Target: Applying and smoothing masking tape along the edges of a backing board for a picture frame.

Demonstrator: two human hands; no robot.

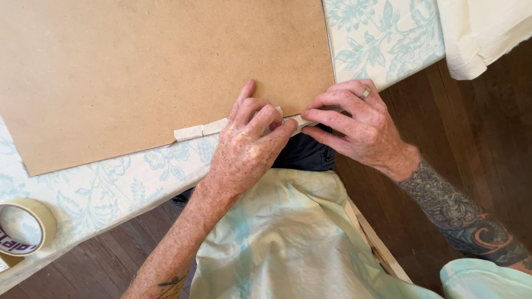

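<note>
In the head view, a strip of pale cream masking tape (200,129) ran along the near edge of a large flat sheet of brown fibreboard (155,72), partly on the board and partly past it, wrinkled at its free left end. The left hand (246,147) lay palm down over the strip, fingers bent and pressed onto the tape and the board's edge. The right hand (354,124), wearing a silver ring, sat just beside it, thumb and forefinger pinched on the tape's right end at the board's corner; the two forefingers nearly touched.

The board rested on a tabletop covered with a white cloth printed with pale blue flowers (382,39). Dark wooden floorboards (487,133) showed beyond the table's edge.

A roll of cream tape (25,227) lay on the cloth at the far left, well apart from the hands. A folded cream fabric (482,27) hung at the upper right. The person's pale green shirt (277,238) filled the foreground.
</note>
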